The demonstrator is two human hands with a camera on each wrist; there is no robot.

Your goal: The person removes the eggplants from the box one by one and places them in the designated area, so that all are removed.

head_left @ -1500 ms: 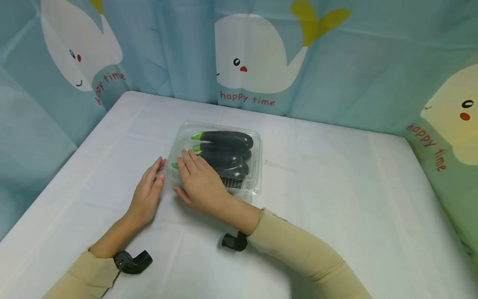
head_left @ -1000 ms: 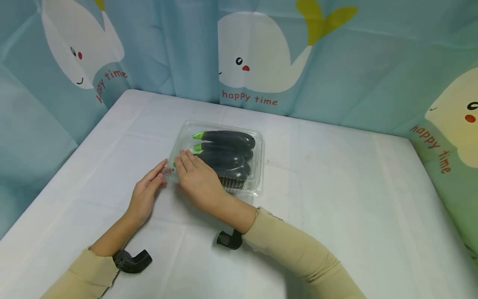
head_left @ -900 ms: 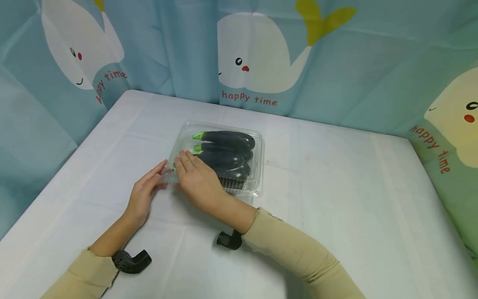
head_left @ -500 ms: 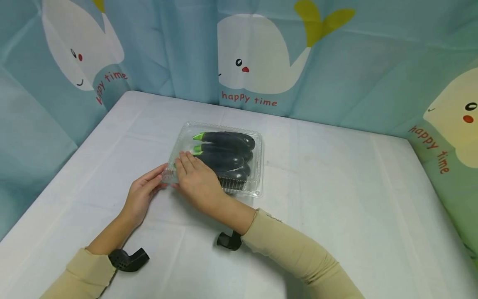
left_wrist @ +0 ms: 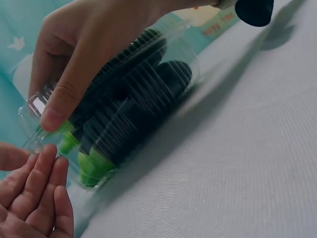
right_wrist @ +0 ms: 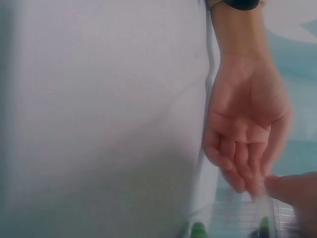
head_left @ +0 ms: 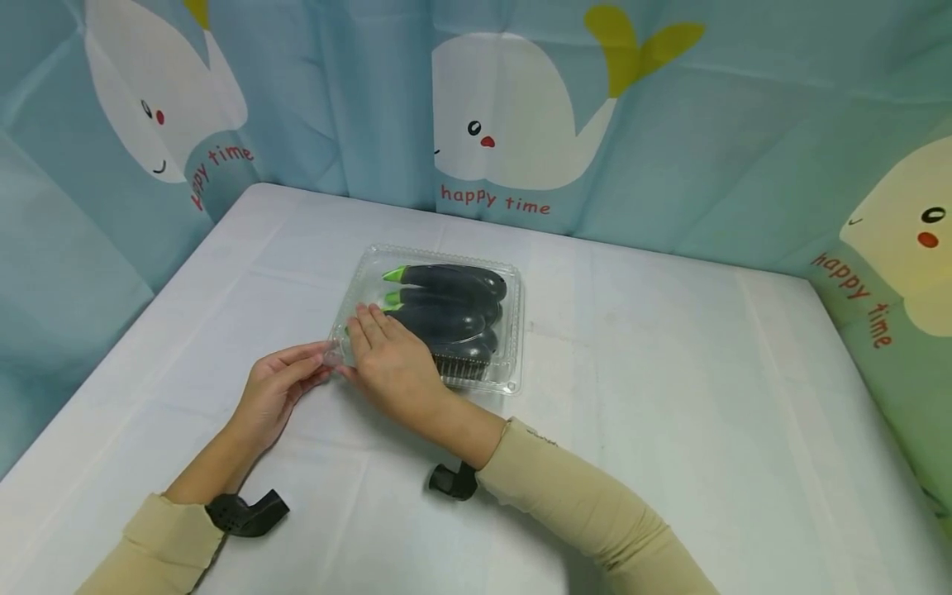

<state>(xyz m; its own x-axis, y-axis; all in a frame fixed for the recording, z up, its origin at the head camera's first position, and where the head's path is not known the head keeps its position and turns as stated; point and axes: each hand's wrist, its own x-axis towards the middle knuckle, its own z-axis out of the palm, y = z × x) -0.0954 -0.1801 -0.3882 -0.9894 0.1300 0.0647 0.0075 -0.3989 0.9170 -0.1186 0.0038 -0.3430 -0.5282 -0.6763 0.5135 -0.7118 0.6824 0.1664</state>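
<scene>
I face a white-covered table [head_left: 669,380], bordered on its left, far and right sides by blue curtains [head_left: 744,157]. On them I see pale whales [head_left: 513,107] and red "happy time" lettering [head_left: 468,197].

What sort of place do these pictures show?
Probably a small staged recording corner: a white table, a whale-print curtain hung around it, and a black camera on each wrist.

Red lowercase "happy time" [head_left: 494,200], read beneath the white whale [head_left: 513,116] on the blue backdrop [head_left: 706,165] facing me. Same words twice more: curving beside the left whale [head_left: 156,74], slanting beside the right whale [head_left: 915,248]. From my left wrist, red backdrop lettering [left_wrist: 218,24] blurs.
</scene>
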